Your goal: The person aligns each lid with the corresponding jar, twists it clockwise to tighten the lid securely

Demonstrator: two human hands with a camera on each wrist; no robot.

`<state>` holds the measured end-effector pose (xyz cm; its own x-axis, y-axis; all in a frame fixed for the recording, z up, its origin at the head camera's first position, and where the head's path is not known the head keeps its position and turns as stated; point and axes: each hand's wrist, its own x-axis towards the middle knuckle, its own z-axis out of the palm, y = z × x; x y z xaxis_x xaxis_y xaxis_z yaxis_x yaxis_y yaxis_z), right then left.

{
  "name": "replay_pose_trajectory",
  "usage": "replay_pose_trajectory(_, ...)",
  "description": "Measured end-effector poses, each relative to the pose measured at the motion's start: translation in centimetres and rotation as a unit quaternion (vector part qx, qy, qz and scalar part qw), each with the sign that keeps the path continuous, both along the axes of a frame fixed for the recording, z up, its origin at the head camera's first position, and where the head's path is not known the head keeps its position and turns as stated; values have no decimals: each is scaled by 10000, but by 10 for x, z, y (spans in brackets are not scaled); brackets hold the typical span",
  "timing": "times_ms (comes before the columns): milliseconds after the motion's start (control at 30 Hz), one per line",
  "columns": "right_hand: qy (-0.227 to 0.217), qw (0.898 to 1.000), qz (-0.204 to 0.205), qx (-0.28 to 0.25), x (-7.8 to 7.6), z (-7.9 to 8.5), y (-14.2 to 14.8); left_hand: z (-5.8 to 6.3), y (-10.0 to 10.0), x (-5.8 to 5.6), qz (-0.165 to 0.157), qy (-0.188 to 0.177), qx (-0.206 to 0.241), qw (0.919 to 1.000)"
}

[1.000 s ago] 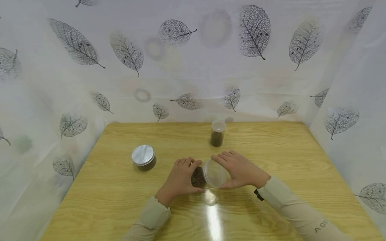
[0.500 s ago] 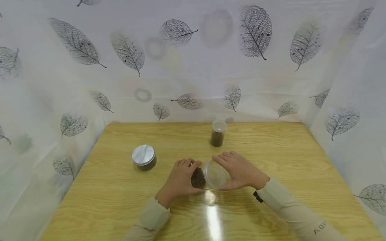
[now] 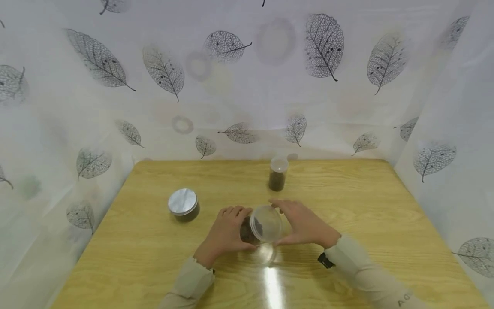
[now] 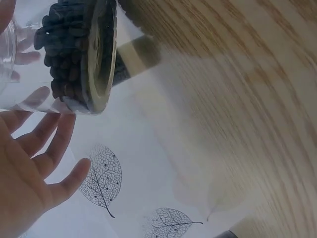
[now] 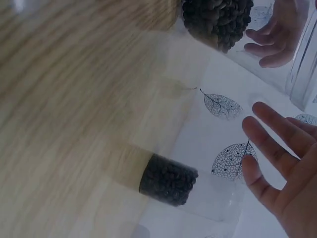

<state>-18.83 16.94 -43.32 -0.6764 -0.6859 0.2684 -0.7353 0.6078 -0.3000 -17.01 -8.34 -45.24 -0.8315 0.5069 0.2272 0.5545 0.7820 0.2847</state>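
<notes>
A clear jar [image 3: 247, 231] with dark beans at its base and a round translucent top [image 3: 267, 223] leans to the right in the head view. My left hand [image 3: 225, 234] grips it from the left, thumb on the near side and fingers on the far side. In the left wrist view the beans [image 4: 67, 54] show through the wall, above the left hand's fingers [image 4: 52, 144]. My right hand [image 3: 306, 225] is spread at the right of the jar's top. Its fingers [image 5: 275, 144] are parted and hold nothing in the right wrist view, close beside the jar [image 5: 218, 22].
Behind the hands stands a taller clear jar [image 3: 278, 178] part filled with dark beans. A low jar with a silver lid [image 3: 183, 205] is at the left. Everything sits on a wooden table [image 3: 347, 189], backed by a leaf-print cloth [image 3: 247, 94].
The jar's top has swung left, so the jar leans less. My right hand has loosened from around the top, while the left hand has kept its grip and shifted slightly left.
</notes>
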Motion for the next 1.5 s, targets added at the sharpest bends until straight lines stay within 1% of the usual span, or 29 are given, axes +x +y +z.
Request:
replay_pose_trajectory(67,-593,9978,-118,-276,2,-5,-2,0,0,0,34,-155,65,9999)
replay_pose_trajectory(167,-1456,9879,-216,-494,4,-12,-5,-1,0,-1,22,-400,247,9989)
replay_pose_trajectory(233,-1890,9801,-245,-549,6,-18,-6,-3,1,-2,-53,-609,441,9972)
replay_pose_trajectory(300,-2201,9734,-259,-582,8,-22,-6,-6,2,-3,-124,-857,655,9941)
replay_pose_trajectory(367,-2367,9692,-271,-627,10,-25,-6,-8,4,-5,-161,-1172,982,9881)
replay_pose_trajectory(433,-2443,9665,-297,-724,11,-26,-5,-9,8,-7,-177,-1481,1313,9801)
replay_pose_trajectory(500,-2513,9633,-422,-845,12,-26,-1,-10,13,-9,-193,-1670,1584,9730)
replay_pose_trajectory(567,-2524,9614,-564,-944,13,-25,5,-10,21,-12,-253,-1823,1824,9659)
replay_pose_trajectory(667,-2488,9588,-857,-1070,14,-23,17,-11,37,-18,-374,-1921,2022,9596)
replay_pose_trajectory(767,-2356,9587,-1068,-1183,15,-21,33,-12,56,-24,-369,-2091,2193,9523)
replay_pose_trajectory(800,-2321,9579,-1154,-1232,15,-21,39,-12,63,-26,-347,-2105,2212,9516)
replay_pose_trajectory(933,-2074,9583,-1485,-1291,16,-17,62,-12,92,-34,-319,-2040,2258,9521)
replay_pose_trajectory(1067,-1945,9543,-1813,-1363,16,-13,85,-10,122,-41,-390,-1797,2269,9564)
replay_pose_trajectory(1167,-1908,9500,-2004,-1448,16,-10,102,-9,142,-45,-358,-1649,2208,9606)
replay_pose_trajectory(1333,-1825,9444,-2330,-1429,19,-3,128,-8,174,-49,-372,-1375,2085,9676)
replay_pose_trajectory(1500,-1886,9366,-2594,-1408,25,1,150,-12,204,-50,-331,-1190,1862,9747)
